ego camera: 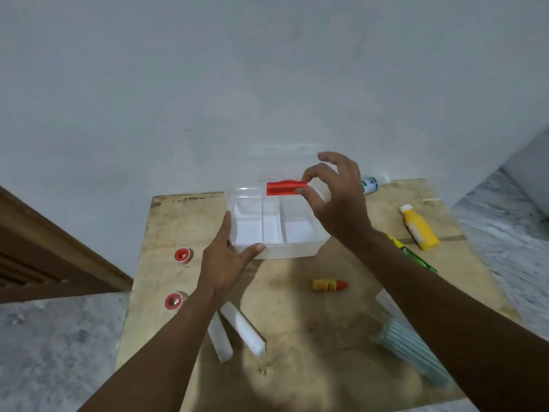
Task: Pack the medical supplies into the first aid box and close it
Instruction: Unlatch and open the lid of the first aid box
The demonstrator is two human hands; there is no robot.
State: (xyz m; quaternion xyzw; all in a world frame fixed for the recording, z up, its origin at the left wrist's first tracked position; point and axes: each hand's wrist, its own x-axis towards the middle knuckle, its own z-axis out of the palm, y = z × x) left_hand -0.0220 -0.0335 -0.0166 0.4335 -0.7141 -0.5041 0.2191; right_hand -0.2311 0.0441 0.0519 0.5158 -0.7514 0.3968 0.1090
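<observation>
The clear first aid box (285,251) stands open at the back middle of the wooden table, and its divided compartments hold nothing. Its see-through lid (282,157) is raised toward the wall. My right hand (335,203) pinches the lid's red latch (280,188) between thumb and forefinger. My left hand (225,260) braces the box's front left corner, thumb on the front wall and fingers along the left side. Supplies lie loose around the box.
Two red tape rolls (182,256) (173,301) lie at the left and two white bandage rolls (243,328) in front. A small yellow dropper bottle (329,284), a yellow bottle (419,227), a white bottle (375,182), a green tube (416,257) and a striped packet (410,349) lie on the right.
</observation>
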